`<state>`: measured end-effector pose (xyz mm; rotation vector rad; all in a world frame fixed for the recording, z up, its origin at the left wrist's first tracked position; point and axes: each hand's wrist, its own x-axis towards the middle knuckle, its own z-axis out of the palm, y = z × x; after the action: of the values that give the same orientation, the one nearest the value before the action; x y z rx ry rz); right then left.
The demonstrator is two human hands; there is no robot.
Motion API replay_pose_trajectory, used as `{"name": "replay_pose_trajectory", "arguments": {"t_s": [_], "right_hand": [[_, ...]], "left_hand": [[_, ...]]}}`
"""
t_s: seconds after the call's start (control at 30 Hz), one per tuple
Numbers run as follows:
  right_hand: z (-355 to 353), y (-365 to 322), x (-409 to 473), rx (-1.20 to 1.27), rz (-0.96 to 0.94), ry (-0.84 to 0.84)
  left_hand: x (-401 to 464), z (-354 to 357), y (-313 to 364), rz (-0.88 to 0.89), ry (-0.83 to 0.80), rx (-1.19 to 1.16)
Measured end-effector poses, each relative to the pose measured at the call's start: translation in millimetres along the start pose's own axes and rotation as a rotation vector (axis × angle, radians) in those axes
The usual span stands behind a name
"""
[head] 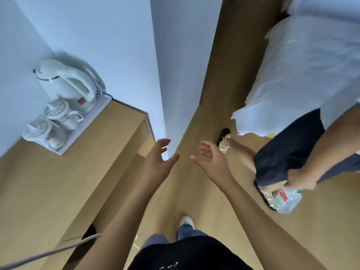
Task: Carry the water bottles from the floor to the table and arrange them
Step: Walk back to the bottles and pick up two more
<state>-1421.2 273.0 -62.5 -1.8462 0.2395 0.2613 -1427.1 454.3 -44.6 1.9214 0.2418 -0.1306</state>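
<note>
Narrow room, pale walls, wood floor [204, 191]; wood desk [58, 182] at left carrying a tray [97, 112] with kettle [68, 82] and lidded cups [58, 114]. Bed [311, 65] at right. We hold both hands out over the floor: left hand [157, 160] and right hand [210, 158] spread, fingers loosely bent, nothing in either. One water bottle [288, 199] low at right, gripped near its top by a second person's hand [300, 179]; blurred, possibly more than one. Clear thin plastic, likely full: weighty, slick, walls giving under squeeze. We judge the mid-body, around the label, the best hold.
</note>
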Motion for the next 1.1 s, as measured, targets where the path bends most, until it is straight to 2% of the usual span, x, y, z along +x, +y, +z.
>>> {"name": "replay_pose_trajectory", "arguments": {"t_s": [0.47,0.73,1.1], "right_hand": [[-166,1,151,0.079,0.082,0.295],[-257,-35,321,0.079,0.084,0.418],[-362,-73,528,0.124,0.140,0.427]], "left_hand": [[186,156,104,0.079,-0.215,0.099],[356,239,173,0.099,-0.308,0.113],[568,319,274,0.111,-0.295,0.152]]}}
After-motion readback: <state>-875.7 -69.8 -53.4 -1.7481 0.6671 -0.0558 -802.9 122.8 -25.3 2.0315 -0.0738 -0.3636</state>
